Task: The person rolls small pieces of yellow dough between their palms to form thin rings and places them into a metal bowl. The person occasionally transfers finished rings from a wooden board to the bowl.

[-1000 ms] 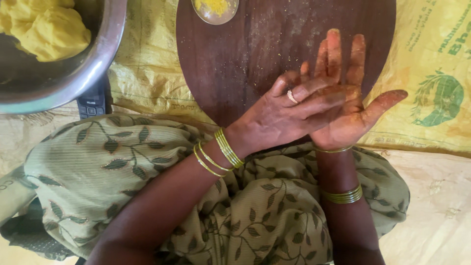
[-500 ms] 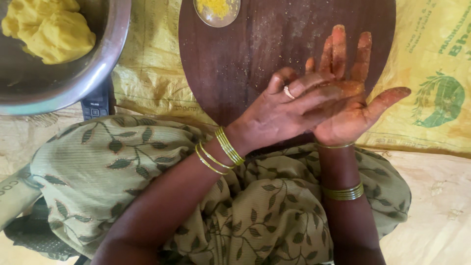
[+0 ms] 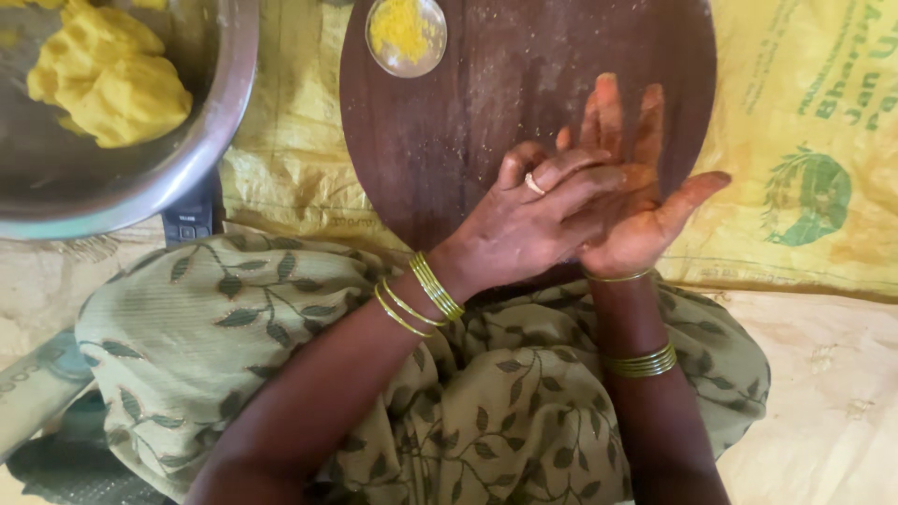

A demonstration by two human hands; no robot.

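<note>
Surroundings: a round dark wooden board (image 3: 440,112) lies far of the lap, on a yellow woven sack (image 3: 795,122) spread over the floor.
Far edge of board: a small shallow dish of yellow flour (image 3: 406,34) sits at the board's far left rim, well apart from the hands.
Far left: a large steel bowl (image 3: 201,154) holds a lump of yellow dough (image 3: 108,79); its rim overhangs a small dark phone-like device (image 3: 192,217), mostly hidden beneath it.
Near: a green leaf-print garment (image 3: 234,327) covers the lap and fills the lower view.
What blocks the view: the left hand lies across the right palm, so the palm's middle is covered; whether a bit of dough sits between them I cannot tell.
Left hand (image 3: 524,224): palm down, fingers loosely curved over the right palm, a ring on one finger, thin gold bangles at the wrist; it touches the right hand and grips nothing that shows.
Right hand (image 3: 641,201): held flat and spread, palm up, fingers pointing far, thumb out to the right; it closes on nothing visible.
Look of the right hand: palm and fingers carry an orange-yellow smear and a slight sheen; gold bangles ring the wrist and forearm.
Position: both hands hover over the near right part of the board.
</note>
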